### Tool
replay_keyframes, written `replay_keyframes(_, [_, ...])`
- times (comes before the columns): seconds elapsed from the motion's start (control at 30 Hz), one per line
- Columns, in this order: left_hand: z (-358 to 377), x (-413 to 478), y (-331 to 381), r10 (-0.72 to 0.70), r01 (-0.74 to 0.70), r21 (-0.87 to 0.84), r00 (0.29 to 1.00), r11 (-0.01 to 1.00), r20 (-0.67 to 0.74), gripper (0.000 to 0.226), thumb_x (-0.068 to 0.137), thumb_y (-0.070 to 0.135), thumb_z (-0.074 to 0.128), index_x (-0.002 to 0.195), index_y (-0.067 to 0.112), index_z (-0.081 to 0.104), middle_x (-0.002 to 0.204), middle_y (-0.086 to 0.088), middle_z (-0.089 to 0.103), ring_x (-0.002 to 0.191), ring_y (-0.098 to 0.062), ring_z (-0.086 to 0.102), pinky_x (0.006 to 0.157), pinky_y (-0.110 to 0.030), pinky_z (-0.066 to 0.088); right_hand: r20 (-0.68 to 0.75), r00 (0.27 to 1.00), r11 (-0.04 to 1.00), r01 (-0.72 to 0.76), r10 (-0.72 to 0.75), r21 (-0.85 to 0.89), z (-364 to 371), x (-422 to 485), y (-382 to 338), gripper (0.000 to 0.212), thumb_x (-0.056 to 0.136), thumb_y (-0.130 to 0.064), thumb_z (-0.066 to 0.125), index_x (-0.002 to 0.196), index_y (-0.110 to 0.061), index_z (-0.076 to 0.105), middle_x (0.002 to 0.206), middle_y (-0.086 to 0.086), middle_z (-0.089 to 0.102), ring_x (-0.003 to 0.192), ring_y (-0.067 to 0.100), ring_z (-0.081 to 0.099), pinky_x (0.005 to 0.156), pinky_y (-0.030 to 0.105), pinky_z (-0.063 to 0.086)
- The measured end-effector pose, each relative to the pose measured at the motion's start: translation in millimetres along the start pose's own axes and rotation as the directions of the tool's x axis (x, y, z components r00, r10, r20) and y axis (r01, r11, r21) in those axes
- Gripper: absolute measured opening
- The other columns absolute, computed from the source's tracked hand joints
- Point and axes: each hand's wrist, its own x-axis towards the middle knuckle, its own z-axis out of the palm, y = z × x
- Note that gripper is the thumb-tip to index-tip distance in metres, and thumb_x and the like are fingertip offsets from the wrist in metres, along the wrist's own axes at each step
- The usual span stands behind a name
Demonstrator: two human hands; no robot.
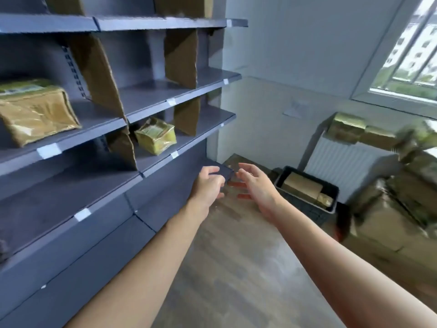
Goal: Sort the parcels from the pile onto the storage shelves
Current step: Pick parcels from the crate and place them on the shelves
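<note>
Landmark: grey shelf unit (pixel 146 110) with cardboard dividers (pixel 99 74).

Large parcel (pixel 35 110), brown and tape-wrapped, lies on the middle shelf in the compartment left of the near divider, long axis along the shelf front, label face up. Small yellowish parcel (pixel 156 136) sits one shelf lower, in the compartment right of the divider, skewed, one corner pointing toward the shelf edge.

Left hand (pixel 209 183) is at the corner of the lowest shelf, fingers curled; whether it grips anything, cannot tell. Right hand (pixel 256 183) hangs just beside it, fingers spread and loose, holding nothing.

Parcel pile (pixel 390 176) stands well right of the shelf unit, under the window (pixel 411 50), blurred. Dark crate (pixel 307 188) with brown packages sits on the floor between the shelf unit and the pile. White radiator (pixel 338 159) behind the crate.
</note>
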Motion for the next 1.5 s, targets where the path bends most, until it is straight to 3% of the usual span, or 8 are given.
replay_keyframes(0.13, [91.9,20.9,5.7,-0.007,0.001,0.050,0.993,0.999,0.115,0.033,0.091,0.005,0.050,0.122,0.016,0.054,0.109,-0.001,0.056,0.109,-0.021,0.058,0.086,-0.039,0.055,-0.119,0.993,1.000,-0.005,0.008,0.027,-90.8,11.2,11.3,0.028,0.102,-0.024,0.046,0.129,-0.025,0.053,0.120,0.004,0.063,0.106,0.023,0.066,0.081,0.039,0.055])
replay_keyframes(0.27, [176.0,47.4,7.9,-0.003,-0.013,0.066,0.972,0.998,0.236,0.032,0.092,0.005,0.050,0.122,0.016,0.053,0.102,0.003,0.054,0.107,-0.021,0.059,0.080,-0.034,0.055,-0.222,0.974,0.999,-0.032,0.039,0.035,-169.0,26.8,24.5,0.033,0.103,-0.026,0.045,0.136,-0.026,0.050,0.121,-0.001,0.060,0.105,0.015,0.066,0.093,0.045,0.055])
replay_keyframes(0.4, [261.0,83.5,0.1,-0.023,-0.002,0.071,0.941,0.997,0.339,0.032,0.094,0.004,0.049,0.124,0.013,0.052,0.103,-0.001,0.054,0.103,-0.020,0.058,0.077,-0.032,0.053,-0.320,0.945,0.997,-0.061,0.071,0.041,-243.2,55.8,38.1,0.036,0.104,-0.025,0.044,0.139,-0.022,0.048,0.125,0.001,0.060,0.105,0.016,0.065,0.094,0.046,0.055])
replay_keyframes(0.63, [417.9,190.2,-14.5,-0.067,0.026,0.093,0.880,0.995,0.470,0.034,0.094,0.006,0.050,0.128,0.012,0.052,0.116,-0.007,0.055,0.107,-0.022,0.059,0.079,-0.034,0.055,-0.480,0.866,0.990,-0.126,0.137,0.055,-374.2,158.7,69.2,0.035,0.103,-0.025,0.046,0.138,-0.022,0.049,0.128,0.001,0.059,0.110,0.018,0.065,0.089,0.043,0.056])
replay_keyframes(0.8, [510.2,269.0,-17.8,-0.129,0.063,0.141,0.842,0.988,0.524,0.027,0.095,0.006,0.050,0.120,0.017,0.052,0.121,-0.009,0.055,0.109,-0.022,0.059,0.080,-0.035,0.055,-0.545,0.807,0.974,-0.197,0.227,0.113,-448.6,236.4,89.3,0.033,0.102,-0.027,0.047,0.135,-0.024,0.051,0.126,0.003,0.061,0.110,0.020,0.064,0.094,0.050,0.054])
replay_keyframes(1.23, [663.0,440.2,-49.8,-0.276,0.101,0.364,0.839,0.926,0.469,0.036,0.096,0.008,0.050,0.131,0.015,0.050,0.120,-0.007,0.054,0.110,-0.021,0.058,0.080,-0.032,0.056,-0.482,0.778,0.915,-0.332,0.403,0.229,-587.6,419.5,171.8,0.037,0.102,-0.030,0.044,0.139,-0.026,0.049,0.120,-0.001,0.059,0.110,0.017,0.061,0.091,0.042,0.056])
replay_keyframes(1.37, [713.7,506.0,-65.5,-0.333,0.141,0.433,0.850,0.890,0.407,0.039,0.097,0.008,0.051,0.135,0.014,0.048,0.121,-0.007,0.054,0.109,-0.019,0.058,0.088,-0.037,0.056,-0.400,0.787,0.879,-0.376,0.469,0.293,-636.0,491.1,208.2,0.038,0.104,-0.032,0.042,0.141,-0.024,0.047,0.132,0.001,0.054,0.111,0.017,0.060,0.088,0.039,0.057])
replay_keyframes(1.5, [765.9,567.3,-85.0,-0.382,0.189,0.470,0.852,0.862,0.358,0.041,0.096,0.008,0.051,0.137,0.014,0.047,0.112,-0.002,0.054,0.103,-0.015,0.058,0.087,-0.035,0.056,-0.328,0.786,0.846,-0.438,0.524,0.303,-673.4,561.0,243.0,0.039,0.104,-0.033,0.041,0.141,-0.024,0.046,0.136,0.003,0.054,0.111,0.017,0.060,0.088,0.039,0.056])
